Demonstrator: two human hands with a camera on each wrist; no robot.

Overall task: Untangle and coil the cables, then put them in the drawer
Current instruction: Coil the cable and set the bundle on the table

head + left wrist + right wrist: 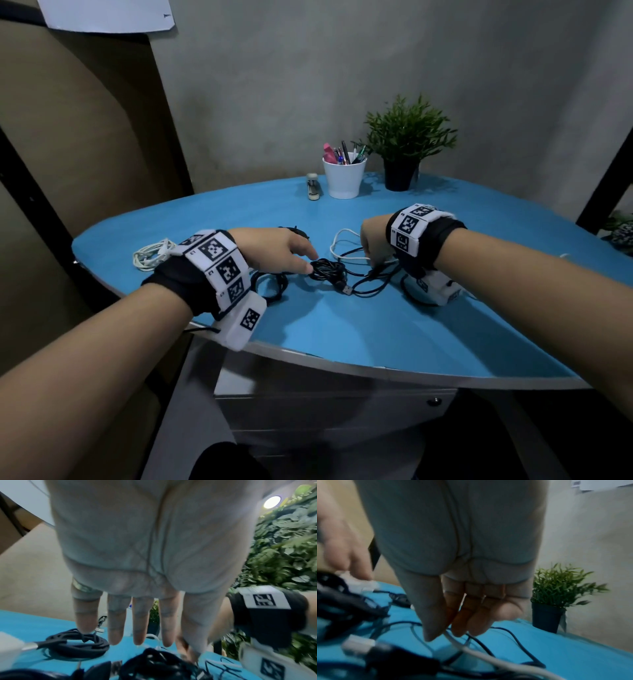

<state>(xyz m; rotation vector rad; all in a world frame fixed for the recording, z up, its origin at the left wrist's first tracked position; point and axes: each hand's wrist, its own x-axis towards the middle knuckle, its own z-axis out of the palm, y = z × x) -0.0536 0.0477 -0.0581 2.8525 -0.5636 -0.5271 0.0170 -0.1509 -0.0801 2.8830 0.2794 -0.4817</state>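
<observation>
Two hands work over a blue surface (359, 325). Left hand (274, 248) reaches with fingers (115, 628) straight and spread, tips at a black tangle (327, 269) in the middle, holding nothing. Right hand (373, 240) points down, its thumb and fingers (471, 616) pinching a white cable (342, 245) that crosses black cable loops (373, 286). A USB plug (346, 290) lies just in front of the tangle. A white coil (152, 255) sits well to the left. Under the surface stands a drawer unit (325, 418), closed. Cup of pens (344, 174), stapler (312, 186) and plant (407, 137) stand at the back.
</observation>
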